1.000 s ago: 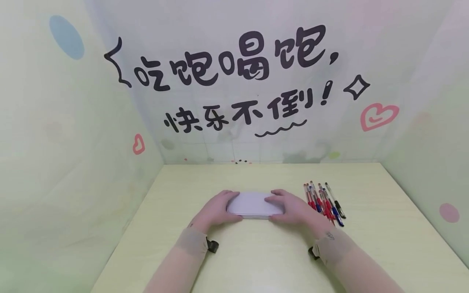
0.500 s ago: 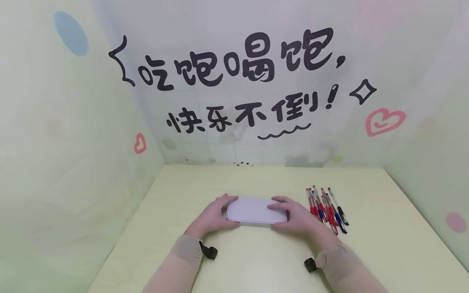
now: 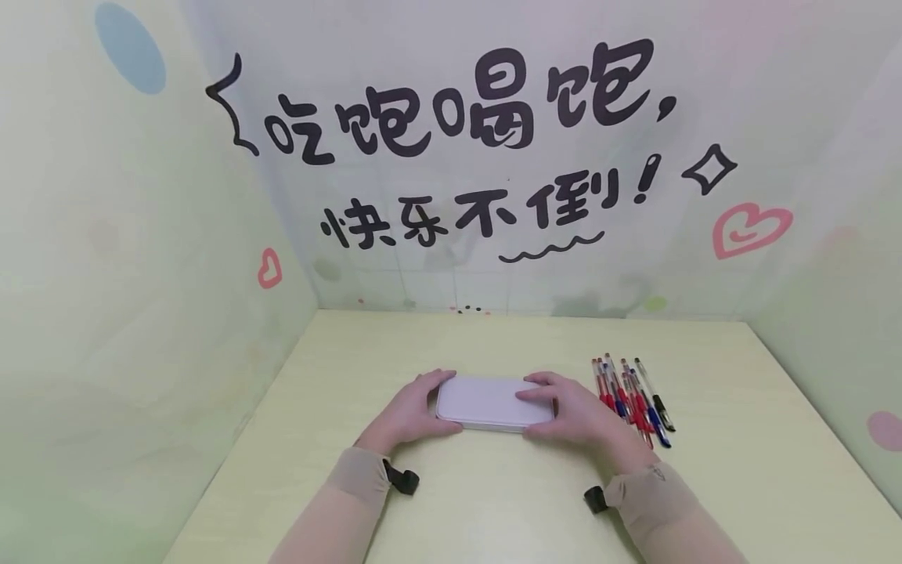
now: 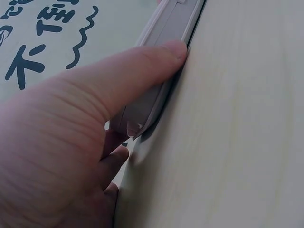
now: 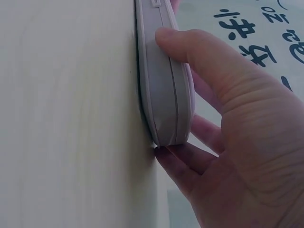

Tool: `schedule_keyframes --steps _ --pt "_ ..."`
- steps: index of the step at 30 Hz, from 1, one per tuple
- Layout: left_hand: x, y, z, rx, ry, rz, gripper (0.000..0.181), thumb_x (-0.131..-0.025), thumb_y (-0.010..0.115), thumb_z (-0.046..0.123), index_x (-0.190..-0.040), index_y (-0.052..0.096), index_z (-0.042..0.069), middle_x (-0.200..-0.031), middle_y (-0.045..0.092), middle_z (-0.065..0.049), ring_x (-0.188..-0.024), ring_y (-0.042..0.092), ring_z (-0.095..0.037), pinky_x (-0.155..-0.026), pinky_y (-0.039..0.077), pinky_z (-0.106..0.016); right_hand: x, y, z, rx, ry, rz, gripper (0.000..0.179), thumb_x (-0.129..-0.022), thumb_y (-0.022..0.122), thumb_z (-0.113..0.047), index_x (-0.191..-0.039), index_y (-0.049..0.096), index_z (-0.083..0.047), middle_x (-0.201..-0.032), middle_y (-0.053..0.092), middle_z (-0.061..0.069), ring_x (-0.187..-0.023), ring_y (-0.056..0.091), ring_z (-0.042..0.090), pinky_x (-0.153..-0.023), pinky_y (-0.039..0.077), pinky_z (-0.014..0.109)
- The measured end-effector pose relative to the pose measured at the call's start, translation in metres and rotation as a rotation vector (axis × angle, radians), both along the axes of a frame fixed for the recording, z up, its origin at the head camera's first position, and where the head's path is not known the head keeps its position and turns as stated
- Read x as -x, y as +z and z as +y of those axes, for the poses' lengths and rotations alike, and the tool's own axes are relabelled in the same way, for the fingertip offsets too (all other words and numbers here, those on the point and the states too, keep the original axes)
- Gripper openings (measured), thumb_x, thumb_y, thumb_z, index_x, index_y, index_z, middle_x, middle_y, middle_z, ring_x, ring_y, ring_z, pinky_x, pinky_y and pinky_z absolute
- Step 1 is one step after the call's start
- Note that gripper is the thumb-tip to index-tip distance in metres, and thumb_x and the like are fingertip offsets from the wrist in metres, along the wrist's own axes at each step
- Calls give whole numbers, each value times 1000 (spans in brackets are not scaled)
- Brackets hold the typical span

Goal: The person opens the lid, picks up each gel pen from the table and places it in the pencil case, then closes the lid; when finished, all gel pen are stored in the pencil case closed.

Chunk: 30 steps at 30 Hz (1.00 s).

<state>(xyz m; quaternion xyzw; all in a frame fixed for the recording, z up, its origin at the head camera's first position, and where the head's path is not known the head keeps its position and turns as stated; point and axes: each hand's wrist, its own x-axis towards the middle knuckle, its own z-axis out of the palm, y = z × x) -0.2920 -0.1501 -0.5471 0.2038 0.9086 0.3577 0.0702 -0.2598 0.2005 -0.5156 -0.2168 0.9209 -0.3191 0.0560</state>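
Note:
A pale lavender pencil case [image 3: 486,399], flat with rounded corners, lies closed on the table. My left hand [image 3: 412,409] grips its left end, thumb along the near side and fingers round the far edge. At the right end my right hand [image 3: 571,409] holds it the same way, with one finger on the lid. In the left wrist view the thumb of the left hand [image 4: 52,137] presses the side wall of the case [image 4: 142,107]. A seam runs along the case's side [image 5: 164,95] in the right wrist view, with the right hand [image 5: 237,109] around its end.
Several pens [image 3: 634,399] with red, blue and black grips lie in a loose bunch to the right of the right hand. The pale wooden table [image 3: 465,501] meets a printed fabric wall [image 3: 395,290] at the back and similar walls on both sides.
The head view has shifted slightly. Both hands keep their hold on the pencil case, which stays about where it was on the table; the pens have not moved.

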Motion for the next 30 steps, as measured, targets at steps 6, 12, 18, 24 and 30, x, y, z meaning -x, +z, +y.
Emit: schedule_keyframes --steps 6,12,18,24,30 --pt "0 2 3 1 -10 -11 105 -77 100 47 -167 49 25 -175 46 -11 -163 43 -37 -135 37 -56 4 6 3 -29 24 -5 61 -83 96 -40 -140 78 -25 -161 60 13 -147 57 45 -121 52 64" --pt "3 1 0 -21 -15 1 108 -76 101 44 -168 47 26 -173 48 -10 -160 46 -36 -135 37 -57 11 3 6 15 21 -9 56 -86 95 -41 -138 80 -26 -158 63 11 -147 58 45 -120 53 62" --pt "5 0 -3 -48 -9 -28 119 -73 103 44 -172 40 26 -173 48 -10 -160 47 -36 -135 36 -58 8 3 11 162 -6 -1 45 -92 90 -39 -134 81 -27 -154 69 8 -150 57 45 -126 42 71" --pt "5 0 -2 -56 5 -25 128 -70 105 47 -175 33 28 -173 49 -14 -160 47 -38 -134 37 -61 9 -1 12 418 -100 163 20 -95 88 -15 -114 83 -18 -117 83 4 -114 76 12 -112 63 38" --pt "5 -1 -2 -31 23 -10 135 -69 104 50 -177 26 24 -172 51 -12 -158 49 -38 -134 37 -60 14 -3 4 526 -128 445 15 -90 88 1 -100 82 -8 -100 83 11 -96 74 -3 -93 60 9"
